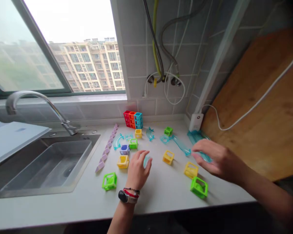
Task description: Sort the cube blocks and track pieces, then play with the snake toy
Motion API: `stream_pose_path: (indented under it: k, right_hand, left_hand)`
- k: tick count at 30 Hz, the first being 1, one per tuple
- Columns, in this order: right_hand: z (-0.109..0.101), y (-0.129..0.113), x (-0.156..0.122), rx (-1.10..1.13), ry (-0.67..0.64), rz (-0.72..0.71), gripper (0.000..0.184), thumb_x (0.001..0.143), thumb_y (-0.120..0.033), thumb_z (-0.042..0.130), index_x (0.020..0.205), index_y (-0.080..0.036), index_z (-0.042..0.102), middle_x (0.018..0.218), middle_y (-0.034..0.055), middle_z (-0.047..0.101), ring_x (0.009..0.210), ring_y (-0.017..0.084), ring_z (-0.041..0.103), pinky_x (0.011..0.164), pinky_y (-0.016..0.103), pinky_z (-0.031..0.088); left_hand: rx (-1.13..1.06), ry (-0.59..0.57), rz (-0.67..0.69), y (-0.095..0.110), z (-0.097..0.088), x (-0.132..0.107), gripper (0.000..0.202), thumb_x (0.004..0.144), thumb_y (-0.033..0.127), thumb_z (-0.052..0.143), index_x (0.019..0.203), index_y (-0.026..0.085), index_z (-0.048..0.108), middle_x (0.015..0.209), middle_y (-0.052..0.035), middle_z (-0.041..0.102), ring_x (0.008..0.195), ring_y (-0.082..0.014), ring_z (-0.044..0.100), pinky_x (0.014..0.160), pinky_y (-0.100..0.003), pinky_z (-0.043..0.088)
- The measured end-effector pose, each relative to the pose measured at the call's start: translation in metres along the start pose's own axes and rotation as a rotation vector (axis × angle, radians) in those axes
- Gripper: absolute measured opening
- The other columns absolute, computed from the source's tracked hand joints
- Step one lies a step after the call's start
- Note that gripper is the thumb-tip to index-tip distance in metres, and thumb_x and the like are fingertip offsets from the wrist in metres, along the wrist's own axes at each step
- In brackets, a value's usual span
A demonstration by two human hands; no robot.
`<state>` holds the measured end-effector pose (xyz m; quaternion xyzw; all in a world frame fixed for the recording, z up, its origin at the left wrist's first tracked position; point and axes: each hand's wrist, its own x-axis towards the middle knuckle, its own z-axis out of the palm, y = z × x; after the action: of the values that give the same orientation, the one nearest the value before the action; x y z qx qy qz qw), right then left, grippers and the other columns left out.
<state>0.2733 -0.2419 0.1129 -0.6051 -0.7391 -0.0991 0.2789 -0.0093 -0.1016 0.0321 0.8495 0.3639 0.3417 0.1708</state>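
1. Left hand [139, 167]: fingers curved and spread, thumb apart; a clear blue piece [146, 161] shows between them, though I cannot tell whether it is gripped
2. Right hand [213, 157]: forefinger and thumb slightly parted at the near end of the translucent, smooth blue chute [181, 146]; contact cannot be told
3. The cube stack [132, 119] stands in red, orange and blue columns near the tiled wall [143, 60], probably sorted by colour and kept aside
4. Yellow cube [191, 170] and green cube [199, 188], open-sided and plastic-looking, lie close together on the counter [158, 191], likely for easy reach

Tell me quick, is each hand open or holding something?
Left hand: half-open, a translucent teal plastic piece showing inside its curl; grip unclear.
Right hand: half-open at a long translucent teal plastic strip's end; grip unclear.
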Motion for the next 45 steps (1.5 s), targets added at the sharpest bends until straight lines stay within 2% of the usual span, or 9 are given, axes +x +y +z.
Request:
stream_pose_path:
  k: [4, 9, 14, 19, 25, 32, 39, 42, 45]
  right_hand:
    - [0.01, 0.069, -0.005, -0.326, -0.17, 0.149, 0.035, 0.096, -0.031, 0.052, 0.125, -0.016, 0.066, 0.131, 0.0157, 0.062, 0.123, 0.031, 0.056, 0.105, 0.047, 0.047]
    - [0.044, 0.116, -0.031, -0.438, -0.358, 0.35, 0.065, 0.097, -0.053, 0.046, 0.151, -0.017, 0.047, 0.167, 0.0129, 0.022, 0.154, 0.037, 0.014, 0.121, 0.06, 0.02]
    - [0.055, 0.123, -0.036, -0.355, -0.492, 0.473, 0.07, 0.099, -0.06, 0.033, 0.152, -0.016, 0.046, 0.166, 0.0132, 0.024, 0.154, 0.037, 0.012, 0.122, 0.059, 0.017]
    - [0.056, 0.119, -0.033, -0.369, -0.498, 0.49, 0.071, 0.098, -0.057, 0.04, 0.153, -0.013, 0.044, 0.166, 0.0167, 0.021, 0.154, 0.038, 0.014, 0.121, 0.06, 0.018]
    - [0.055, 0.11, -0.019, -0.405, -0.446, 0.512, 0.047, 0.1, -0.038, 0.042, 0.131, -0.013, 0.066, 0.158, 0.0183, 0.041, 0.15, 0.037, 0.028, 0.117, 0.056, 0.028]
    - [0.05, 0.111, -0.002, -0.301, -0.284, 0.642, 0.037, 0.096, -0.027, 0.043, 0.098, -0.013, 0.078, 0.14, 0.0188, 0.061, 0.126, 0.031, 0.06, 0.104, 0.04, 0.046]
    - [0.027, 0.107, 0.007, -0.157, 0.134, 0.68, 0.04, 0.096, -0.027, 0.039, 0.103, -0.013, 0.075, 0.116, 0.0149, 0.073, 0.111, 0.025, 0.067, 0.1, 0.034, 0.048]
    - [0.019, 0.082, -0.002, 0.211, 0.421, 0.794, 0.035, 0.092, -0.035, 0.049, 0.093, -0.013, 0.076, 0.097, 0.0129, 0.075, 0.092, 0.026, 0.07, 0.087, 0.037, 0.055]
    - [0.016, 0.026, -0.023, 0.761, 0.483, 0.959, 0.041, 0.092, -0.048, 0.056, 0.101, -0.014, 0.075, 0.093, 0.011, 0.074, 0.084, 0.026, 0.07, 0.071, 0.036, 0.06]
  left_hand:
    - [-0.072, -0.078, 0.112, -0.006, 0.005, 0.005, 0.025, 0.098, 0.032, 0.056, 0.119, 0.023, 0.064, 0.118, -0.0093, 0.067, 0.113, -0.0266, 0.062, 0.1, -0.046, 0.05]
    - [-0.078, -0.142, 0.113, -0.007, 0.007, 0.005, 0.023, 0.099, 0.036, 0.053, 0.115, 0.024, 0.065, 0.114, -0.0084, 0.068, 0.109, -0.0267, 0.064, 0.097, -0.046, 0.051]
    - [-0.085, -0.174, 0.089, -0.005, 0.005, 0.005, 0.024, 0.1, 0.037, 0.052, 0.115, 0.024, 0.065, 0.115, -0.0086, 0.068, 0.109, -0.0262, 0.064, 0.097, -0.045, 0.051]
    - [-0.087, -0.168, 0.09, -0.002, 0.003, 0.005, 0.024, 0.1, 0.037, 0.051, 0.113, 0.024, 0.067, 0.115, -0.0092, 0.069, 0.108, -0.026, 0.065, 0.095, -0.043, 0.052]
    - [-0.104, -0.151, 0.091, 0.001, 0.001, 0.005, 0.024, 0.1, 0.036, 0.051, 0.112, 0.024, 0.068, 0.114, -0.0087, 0.069, 0.107, -0.0254, 0.066, 0.095, -0.043, 0.054]
    - [-0.139, -0.122, 0.082, 0.0, 0.0, 0.006, 0.023, 0.1, 0.035, 0.052, 0.11, 0.024, 0.068, 0.111, -0.0076, 0.07, 0.106, -0.0244, 0.067, 0.095, -0.041, 0.053]
    - [-0.187, -0.084, 0.069, -0.002, -0.002, 0.007, 0.022, 0.099, 0.034, 0.053, 0.108, 0.023, 0.07, 0.109, -0.0078, 0.07, 0.104, -0.024, 0.066, 0.09, -0.039, 0.055]
    - [-0.286, -0.079, 0.012, 0.004, -0.006, 0.005, 0.024, 0.098, 0.037, 0.054, 0.107, 0.022, 0.071, 0.107, -0.008, 0.072, 0.102, -0.0237, 0.067, 0.087, -0.038, 0.056]
    - [-0.457, -0.132, -0.122, 0.025, -0.009, -0.009, 0.029, 0.097, 0.043, 0.056, 0.107, 0.021, 0.072, 0.108, -0.0095, 0.073, 0.099, -0.0237, 0.069, 0.084, -0.036, 0.057]
